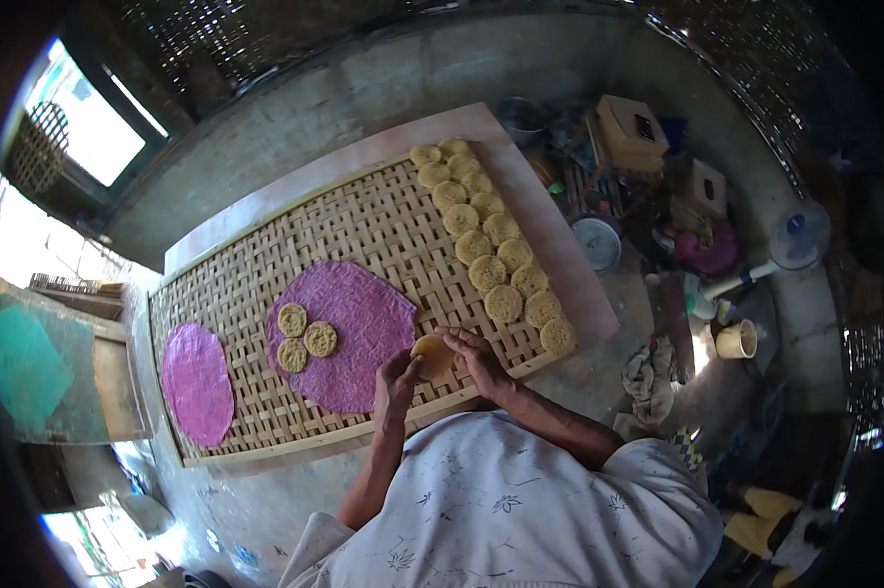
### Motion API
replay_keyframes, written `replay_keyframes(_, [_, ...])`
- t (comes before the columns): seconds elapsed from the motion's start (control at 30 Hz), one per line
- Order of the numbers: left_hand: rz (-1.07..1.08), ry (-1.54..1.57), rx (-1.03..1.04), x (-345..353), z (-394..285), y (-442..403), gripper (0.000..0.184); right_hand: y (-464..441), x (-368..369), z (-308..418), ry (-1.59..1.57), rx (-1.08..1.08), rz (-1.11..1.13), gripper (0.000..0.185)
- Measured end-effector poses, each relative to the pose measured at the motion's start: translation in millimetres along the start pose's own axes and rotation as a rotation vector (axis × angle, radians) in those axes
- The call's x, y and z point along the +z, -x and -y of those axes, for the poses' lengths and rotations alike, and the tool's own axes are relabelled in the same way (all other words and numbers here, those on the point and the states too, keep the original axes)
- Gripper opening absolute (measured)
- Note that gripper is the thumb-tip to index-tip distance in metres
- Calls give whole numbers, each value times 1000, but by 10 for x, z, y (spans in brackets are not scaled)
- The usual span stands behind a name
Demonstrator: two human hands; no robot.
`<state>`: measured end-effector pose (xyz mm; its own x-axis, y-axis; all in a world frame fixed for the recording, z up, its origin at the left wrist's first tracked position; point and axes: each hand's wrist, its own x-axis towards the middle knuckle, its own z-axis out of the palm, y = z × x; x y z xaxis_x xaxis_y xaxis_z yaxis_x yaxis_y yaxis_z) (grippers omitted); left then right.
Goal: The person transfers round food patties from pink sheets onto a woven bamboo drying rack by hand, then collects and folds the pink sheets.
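I hold a round, flat, yellowish-brown disc [431, 359] in front of my chest, just over the near edge of the woven bamboo rack [363, 211]. My left hand [397, 380] grips the disc's left side, and my right hand [473, 361] has its fingers closed at the right side. Beside my left hand lies a round purple sheet [363, 304], with three similar porous discs [319, 339] on its left part. Several more discs [501, 304] form two rows along the rack's right end. Farther left is a smaller purple sheet [198, 382].
The rack rests on a pale tabletop [574, 294]. To the right on the floor stand a cardboard box [630, 127], a metal pot lid [597, 243], a fan [797, 235] and a cream bucket [737, 340]. A crumpled cloth [648, 380] lies near my right elbow.
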<state>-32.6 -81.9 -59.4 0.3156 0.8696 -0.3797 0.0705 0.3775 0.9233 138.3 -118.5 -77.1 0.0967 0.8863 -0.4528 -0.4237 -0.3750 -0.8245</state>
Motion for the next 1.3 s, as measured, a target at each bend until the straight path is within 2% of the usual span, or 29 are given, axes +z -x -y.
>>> replay_keyframes(0.13, [320,-334,141,0,40,-154,27,21,-271,-114,-61,119,120,36])
replay_keyframes(0.23, [374,-469,197,159,45,-232,35,83,-306,-134,-271,153,135,40])
replay_keyframes(0.27, [300,-302,127,252,56,-203,37,92,-361,-104,-274,148,89,38])
replay_keyframes(0.37, [214,-268,213,269,148,-181,40,153,-640,-51,-253,114,-58,32])
replay_keyframes(0.47, [178,-198,119,153,194,-146,41,52,-1008,-213,-165,64,-230,26])
replay_keyframes(0.57, [161,-260,44,-38,280,-161,44,67,-1146,-113,90,9,-309,28])
replay_keyframes(0.6, [129,-260,83,-67,333,-171,43,112,-1092,11,100,26,-354,32])
replay_keyframes(0.8, [67,-172,58,-161,402,-180,44,-175,-1410,-386,307,-18,-302,40])
replay_keyframes(1.0, [58,-174,43,-166,442,-117,44,-415,-1792,-889,662,-267,-390,36])
replay_keyframes(1.1, [52,-149,67,-214,550,-123,44,-134,-1459,-397,876,-173,-477,36])
replay_keyframes(1.3, [-11,-191,87,-334,493,-140,41,-37,-1375,-285,1119,-347,-537,33])
